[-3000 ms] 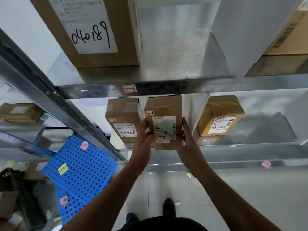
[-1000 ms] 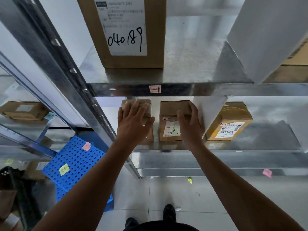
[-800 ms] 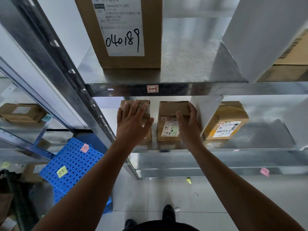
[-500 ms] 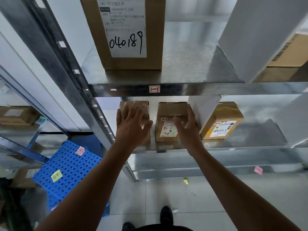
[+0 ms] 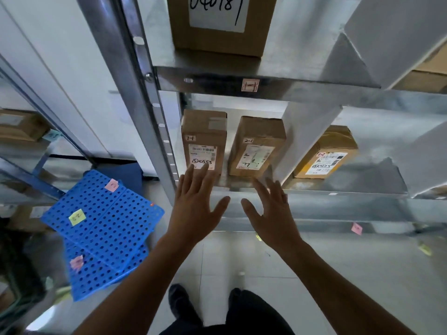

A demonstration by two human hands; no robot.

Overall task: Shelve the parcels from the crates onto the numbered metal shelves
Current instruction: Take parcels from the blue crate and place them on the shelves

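- Left hand [image 5: 196, 209]: fingers straight and spread, palm toward the rack, holding nothing. In view its fingertips overlap the near bottom edge of the left parcel [image 5: 204, 141]; cannot tell if they touch.
- Right hand [image 5: 271, 213]: also spread flat and empty, in front of the lip of the lower shelf [image 5: 338, 196], just below the middle parcel [image 5: 257, 146] and clear of it.
- The middle parcel stands on the lower shelf, tilted slightly right, with a small "2-1" tag and a white label with "77" handwritten on it.
- The left parcel stands just beside it, with a narrow gap between them; tag "1-1", and the label handwriting looks like "0555".
- A white divider [image 5: 307, 131] stands just right of the middle parcel. On the far side of it, a yellow-taped parcel [image 5: 325, 153] sits on the same shelf.
- The upper shelf [image 5: 314, 92] has a pink tag [image 5: 250, 85] on its lip. A large carton [image 5: 220, 32] with a handwritten white label stands on it, above the left parcel.
- Steel upright [image 5: 145, 93] is left of the parcels.
- A blue perforated crate [image 5: 101, 233] lies tilted on the floor at left, with pink and yellow sticky notes on it.
- The person's dark shoes [image 5: 179, 301] are on the tile floor below.
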